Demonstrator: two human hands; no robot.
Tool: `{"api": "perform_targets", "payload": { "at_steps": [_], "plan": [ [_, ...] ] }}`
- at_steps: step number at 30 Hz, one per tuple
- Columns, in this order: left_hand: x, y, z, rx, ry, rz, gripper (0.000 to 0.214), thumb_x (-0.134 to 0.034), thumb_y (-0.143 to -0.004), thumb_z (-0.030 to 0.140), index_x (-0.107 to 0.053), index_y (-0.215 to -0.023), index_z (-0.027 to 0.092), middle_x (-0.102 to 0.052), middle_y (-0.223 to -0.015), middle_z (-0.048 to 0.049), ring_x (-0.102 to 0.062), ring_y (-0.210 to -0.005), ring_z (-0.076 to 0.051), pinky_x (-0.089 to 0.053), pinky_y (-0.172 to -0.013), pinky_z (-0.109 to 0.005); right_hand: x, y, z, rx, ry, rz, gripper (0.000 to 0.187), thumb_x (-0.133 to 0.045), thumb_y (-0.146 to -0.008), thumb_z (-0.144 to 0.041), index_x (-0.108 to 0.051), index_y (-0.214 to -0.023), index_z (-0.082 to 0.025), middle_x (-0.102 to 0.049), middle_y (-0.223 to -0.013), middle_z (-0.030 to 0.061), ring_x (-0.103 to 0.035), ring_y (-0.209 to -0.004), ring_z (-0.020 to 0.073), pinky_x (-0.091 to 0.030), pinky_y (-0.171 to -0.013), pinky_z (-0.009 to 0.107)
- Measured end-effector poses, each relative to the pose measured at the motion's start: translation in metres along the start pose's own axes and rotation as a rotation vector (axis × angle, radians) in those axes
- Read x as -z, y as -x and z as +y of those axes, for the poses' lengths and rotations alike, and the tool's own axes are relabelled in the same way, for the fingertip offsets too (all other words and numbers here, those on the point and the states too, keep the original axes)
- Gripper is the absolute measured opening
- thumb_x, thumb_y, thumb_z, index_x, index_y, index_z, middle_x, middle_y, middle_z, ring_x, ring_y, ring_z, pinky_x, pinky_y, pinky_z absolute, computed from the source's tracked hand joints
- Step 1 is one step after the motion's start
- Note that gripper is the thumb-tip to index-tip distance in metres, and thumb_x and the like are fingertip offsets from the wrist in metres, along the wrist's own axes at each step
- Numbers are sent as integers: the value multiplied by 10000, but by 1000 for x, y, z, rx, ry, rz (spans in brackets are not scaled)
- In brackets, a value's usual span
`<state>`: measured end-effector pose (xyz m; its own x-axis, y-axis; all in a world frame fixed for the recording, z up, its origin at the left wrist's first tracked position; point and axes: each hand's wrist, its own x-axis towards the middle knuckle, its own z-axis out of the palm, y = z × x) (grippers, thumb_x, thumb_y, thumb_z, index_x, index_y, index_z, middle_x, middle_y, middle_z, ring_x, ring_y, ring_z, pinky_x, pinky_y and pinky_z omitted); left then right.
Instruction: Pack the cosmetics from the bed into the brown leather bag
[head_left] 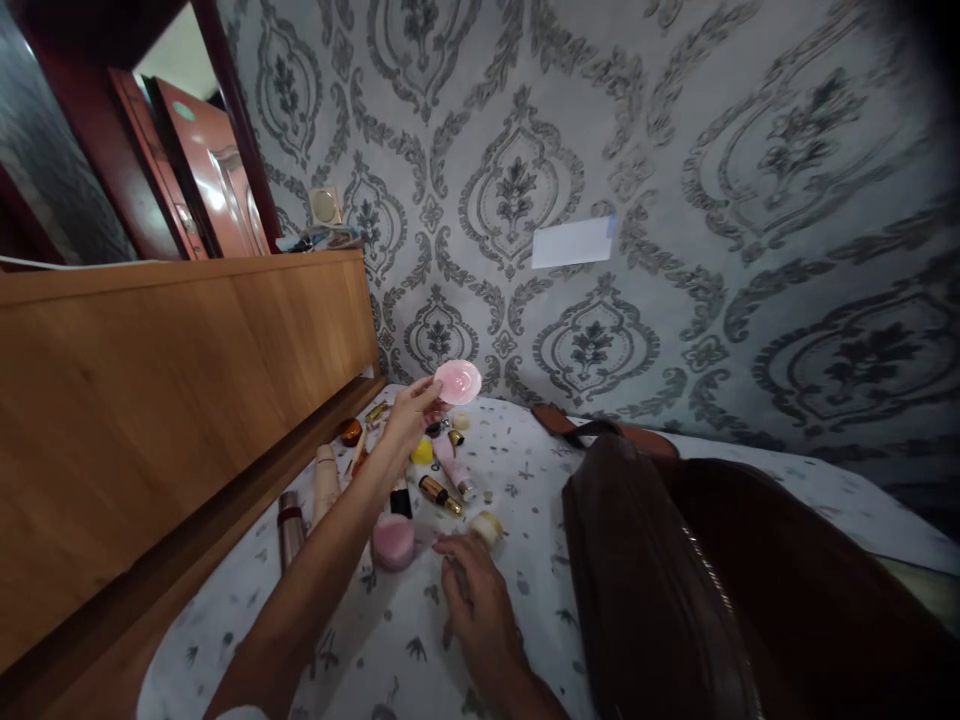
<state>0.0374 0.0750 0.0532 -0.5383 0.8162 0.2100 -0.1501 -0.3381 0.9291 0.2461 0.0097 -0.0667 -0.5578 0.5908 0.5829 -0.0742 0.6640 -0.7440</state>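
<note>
My left hand (pixel 411 412) is raised over the far end of the sheet, pinching the edge of a small round pink dish (pixel 459 382) that tilts toward me. My right hand (pixel 474 595) rests low on the sheet with loosely bent fingers apart, holding nothing. Just beyond its fingertips stands a pale jar with a yellowish lid (pixel 487 528); I cannot tell whether they touch. Left of it sits a round pink jar (pixel 394 541). Farther off lie a dark and gold bottle (pixel 440 495), a pale pink tube (pixel 454 468) and a yellow piece (pixel 422 451). My left forearm hides some items.
A dark brown leather bag (pixel 637 560) with a strap lies on the right. Along the left runs a wooden board (pixel 195 370). A metallic tumbler (pixel 290 530) and a beige bottle (pixel 325 480) lie beside it. The patterned wall (pixel 517 200) closes the far side.
</note>
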Motion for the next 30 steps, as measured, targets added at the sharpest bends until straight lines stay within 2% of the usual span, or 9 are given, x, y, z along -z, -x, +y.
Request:
{"api": "perform_targets", "payload": {
  "at_steps": [4, 7, 11, 14, 19, 25, 30],
  "plan": [
    [-37, 13, 2, -4, 55, -72, 574, -870, -536, 495, -656, -931, 137, -622, -728, 16, -589, -537, -64, -382, -432, -142, 1, -1, 1, -112, -103, 26, 249, -459, -867, -177, -681, -977, -200, -706, -964, 79, -655, -918, 221, -508, -799, 313],
    [-45, 31, -1, -16, 37, -96, 574, -873, -536, 478, -659, -932, 123, -616, -691, 16, -607, -520, -80, -370, -417, -142, 3, -3, 2, -268, -215, 57, 255, -474, -893, -315, -675, -994, -194, -712, -975, 90, -663, -895, 231, -513, -759, 311],
    [-34, 57, -8, -67, -115, -57, 566, -841, -595, 453, -668, -1020, 121, -583, -640, 34, -624, -521, -113, -416, -441, -172, 4, -9, 4, -438, -402, 169, 409, -539, -843, -543, -661, -1006, -189, -708, -888, 85, -646, -751, 225, -504, -631, 306],
    [-21, 74, -15, -135, -281, -38, 505, -787, -669, 439, -676, -1058, 137, -587, -654, 32, -619, -548, -129, -468, -492, -215, 5, -14, 3, -510, -534, 243, 503, -607, -777, -617, -644, -1037, -189, -699, -861, 78, -641, -741, 230, -492, -584, 301],
    [-3, 100, -25, -436, -670, -14, 307, -718, -793, 342, -711, -1053, 178, -631, -803, -15, -583, -706, -149, -482, -637, -254, 9, -15, -3, -538, -651, 256, 562, -625, -764, -649, -623, -1094, -195, -707, -912, 84, -646, -703, 218, -491, -585, 307],
    [14, 128, -36, -696, -1139, -140, 271, -558, -936, 329, -659, -1141, 184, -615, -890, -53, -599, -808, -174, -504, -715, -277, 10, -18, -8, -573, -737, 255, 600, -616, -754, -691, -621, -1093, -197, -703, -918, 80, -648, -640, 200, -475, -535, 291],
    [28, 142, -39, -891, -1451, -300, 281, -422, -992, 260, -593, -1202, 183, -589, -876, -48, -597, -728, -135, -503, -633, -222, 9, -19, -7, -543, -774, 234, 565, -582, -753, -732, -632, -924, -195, -708, -855, 66, -635, -581, 186, -428, -476, 269]
  ]
}}
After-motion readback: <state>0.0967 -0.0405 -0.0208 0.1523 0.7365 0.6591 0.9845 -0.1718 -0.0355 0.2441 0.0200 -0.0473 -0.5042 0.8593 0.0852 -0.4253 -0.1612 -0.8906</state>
